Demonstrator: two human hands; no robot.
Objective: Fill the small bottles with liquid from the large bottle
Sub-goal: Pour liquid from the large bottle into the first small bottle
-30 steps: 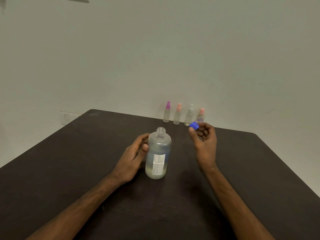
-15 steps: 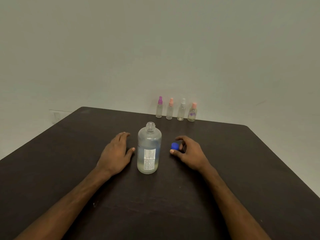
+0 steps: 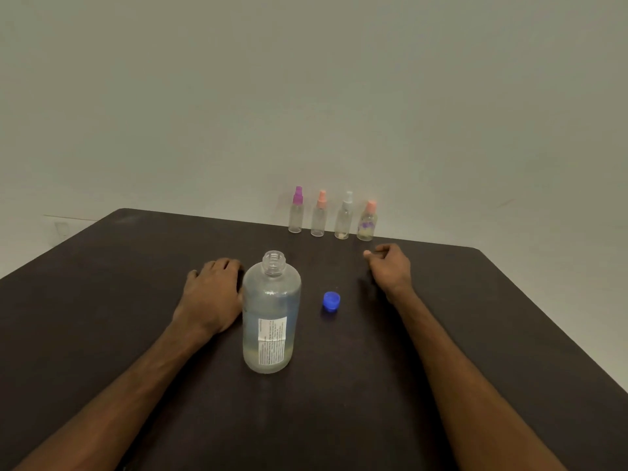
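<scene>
The large clear bottle (image 3: 271, 314) stands upright and uncapped in the middle of the dark table (image 3: 102, 283), part full of clear liquid. Its blue cap (image 3: 331, 301) lies on the table just to its right. Several small spray bottles line the far edge: purple-topped (image 3: 296, 212), orange-topped (image 3: 318, 215), white-topped (image 3: 344, 217) and another orange-topped with a purple print (image 3: 367, 222). My left hand (image 3: 212, 294) rests flat on the table, touching the large bottle's left side. My right hand (image 3: 389, 266) hovers loosely curled and empty, just in front of the rightmost small bottle.
A plain pale wall rises right behind the small bottles. The table's right edge runs diagonally from the far corner toward the near right. A wall socket shows dimly past the far-left corner.
My right hand set the blue cap down beside the large bottle, let go, and moved forward toward the small bottles. My left hand released the bottle and lies flat beside it.
</scene>
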